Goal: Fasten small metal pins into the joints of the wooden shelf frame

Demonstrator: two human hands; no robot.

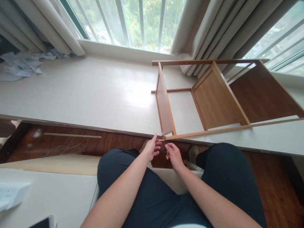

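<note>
Wooden frame point(213, 98) lies on its side on white platform point(83, 91), near corner overhanging edge. Our left hand point(152, 148) pinches that corner, thumb up; our right hand point(174, 155) just beside, fingers loosely curled, holding nothing. Forearms extend over knees. Crumpled paper point(21, 65) far left; curtains point(213, 28) behind frame.

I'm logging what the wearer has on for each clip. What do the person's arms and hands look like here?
Both forearms are bare, with no sleeves in view. The left hand and right hand wear no gloves, and no rings, watch or bracelets show. Below them, dark navy trousers cover the legs.
</note>
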